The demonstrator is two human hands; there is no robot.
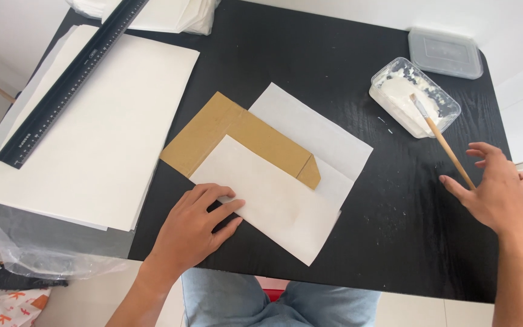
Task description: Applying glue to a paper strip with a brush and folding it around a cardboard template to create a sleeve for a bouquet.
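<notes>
My left hand [198,225] lies flat on the near left corner of a white paper sheet [273,200] on the black table [310,66]. Under that sheet sits a brown cardboard piece [231,130] with one folded corner, and beneath it a second white sheet [310,127]. My right hand [494,184] hovers at the right with fingers spread, its fingertips next to the wooden handle of a brush [446,145]. The brush rests with its bristles in a clear plastic tub of white paste [413,97]. I cannot tell whether the fingers touch the handle.
A large stack of white paper [104,133] covers the left side, with a long black ruler [68,79] lying across it. The tub's clear lid [446,53] lies at the far right. More white sheets [171,15] sit at the back. Crumpled clear plastic [37,248] hangs off the near left edge.
</notes>
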